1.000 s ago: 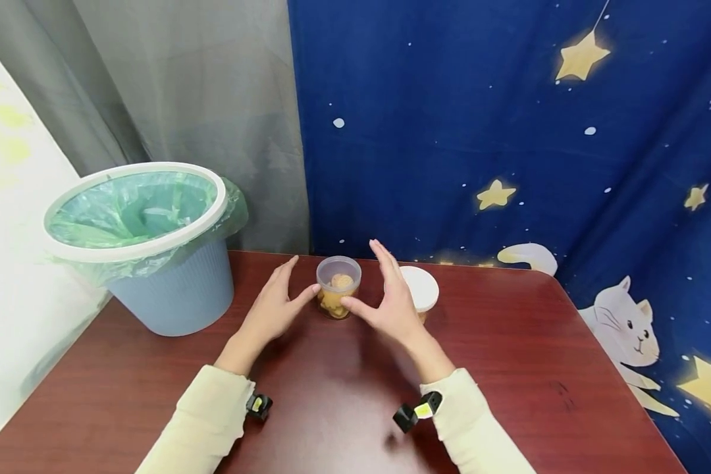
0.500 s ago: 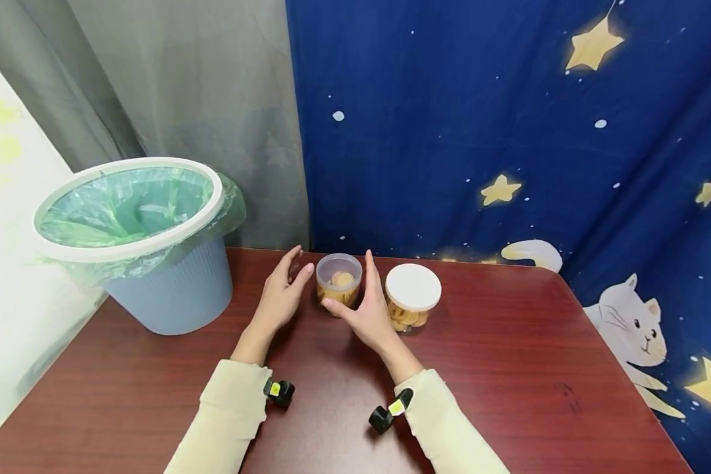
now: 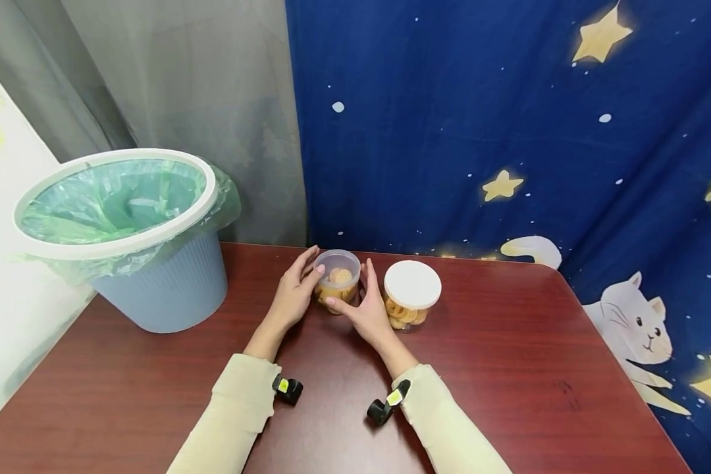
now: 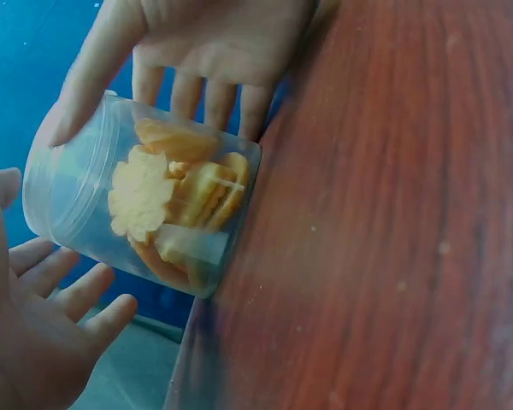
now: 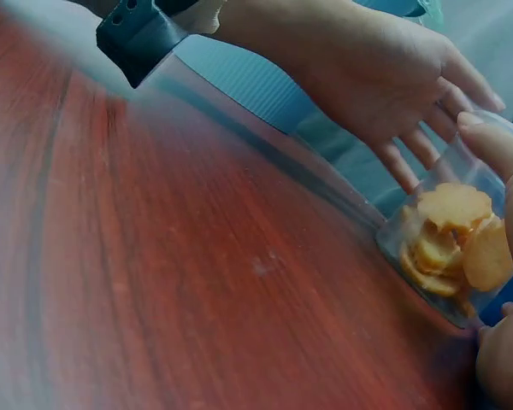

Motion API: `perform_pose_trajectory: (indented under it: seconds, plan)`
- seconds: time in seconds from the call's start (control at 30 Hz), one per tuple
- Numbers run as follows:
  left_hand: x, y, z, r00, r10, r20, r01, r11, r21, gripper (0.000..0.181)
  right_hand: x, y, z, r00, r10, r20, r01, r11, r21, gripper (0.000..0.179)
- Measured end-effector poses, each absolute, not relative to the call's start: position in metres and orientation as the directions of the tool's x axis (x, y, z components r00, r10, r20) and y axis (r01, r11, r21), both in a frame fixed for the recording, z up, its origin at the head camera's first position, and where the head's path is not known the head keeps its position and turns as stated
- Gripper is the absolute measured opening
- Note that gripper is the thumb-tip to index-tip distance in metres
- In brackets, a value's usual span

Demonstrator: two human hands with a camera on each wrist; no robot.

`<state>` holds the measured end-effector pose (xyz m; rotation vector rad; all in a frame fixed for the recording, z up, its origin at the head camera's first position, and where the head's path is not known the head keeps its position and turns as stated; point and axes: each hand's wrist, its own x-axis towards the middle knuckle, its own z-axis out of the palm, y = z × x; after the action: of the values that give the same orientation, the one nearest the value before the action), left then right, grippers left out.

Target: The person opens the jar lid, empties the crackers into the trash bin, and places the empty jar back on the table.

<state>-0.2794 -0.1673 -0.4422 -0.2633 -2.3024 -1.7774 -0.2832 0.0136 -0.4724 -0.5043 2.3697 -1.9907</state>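
A clear plastic jar [image 3: 338, 289] with a translucent top holds several cookies [image 4: 175, 188], one of them flower-shaped. It stands upright on the table between the two hands. My left hand [image 3: 290, 299] is at its left side, thumb near the rim and fingers spread; in the left wrist view those fingers [image 4: 94, 295] look straight. On the other side is my right hand [image 3: 370, 316], its thumb lying across the jar's front and its fingers reaching along the far side. Whether the fingers press the jar is hard to tell. A second cookie jar [image 3: 411, 296] with a white lid stands just right of the right hand.
A blue bin [image 3: 166, 289] with a white rim and a green liner bag stands on the table at the left. Behind the reddish-brown table [image 3: 509, 375] hang a grey curtain [image 3: 213, 99] and a blue starry curtain [image 3: 426, 118].
Both hands have come in closer around the open-looking jar. The right hand has shifted left, uncovering the white-lidded jar; the left hand has moved right.
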Motion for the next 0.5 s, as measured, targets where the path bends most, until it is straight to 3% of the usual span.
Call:
perform_pose_trajectory:
  seconds: [0.23,0.5]
  plan:
    - [-0.2833,-0.1606,-0.4415,-0.963,0.013,0.268,0.263,0.248,0.932,0.06,-0.2854,0.0155,-0.4746,-0.943,-0.25,0.221,-0.261,0.141,-0.955,0.109]
    - [-0.2755,-0.1644,-0.4404,-0.969,0.016,0.245,0.239,0.292,0.926,0.065,-0.2843,0.0155,-0.4801,-0.916,-0.288,0.278,-0.353,0.254,-0.901,0.103]
